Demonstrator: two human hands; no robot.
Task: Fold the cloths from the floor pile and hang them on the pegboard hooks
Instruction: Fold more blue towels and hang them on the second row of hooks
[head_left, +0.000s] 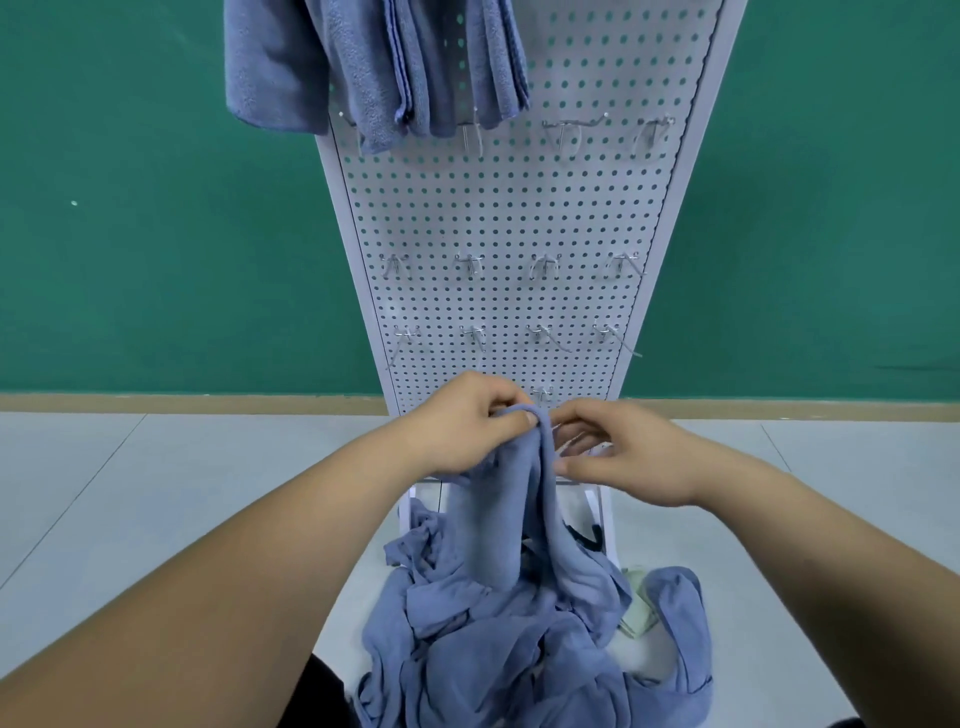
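The cloth (498, 499) you are working on is blue and hangs in a loose, gathered column in front of the lowest part of the pegboard (509, 218). Its top is bunched just below the board's bottom hook, and its lower end runs down into the pile.

Your left hand (467, 421) grips that bunched top, fingers curled over the fabric with the thumb closing against them. Your right hand (623, 457) is just beside it, on the cloth's right edge. Its fingers are curled and its thumb touches the fabric, but you cannot tell from here whether it has actually pinched any cloth.

The floor pile (509, 649) lies at the foot of the pegboard, a crumpled heap of more blue cloths spreading toward you, partly over the board's white base frame (597, 499). A pale green cloth (636, 603) peeks out at the pile's right side.

Up the pegboard, rows of bare wire hooks (470, 262) stick out of the perforated white panel, four to a row in the middle. At the board's top left, folded blue cloths (363, 67) already hang side by side, the leftmost reaching past the board's edge.

Behind the pegboard stands a green wall (156, 208), and under it lies a pale tiled floor (182, 493).
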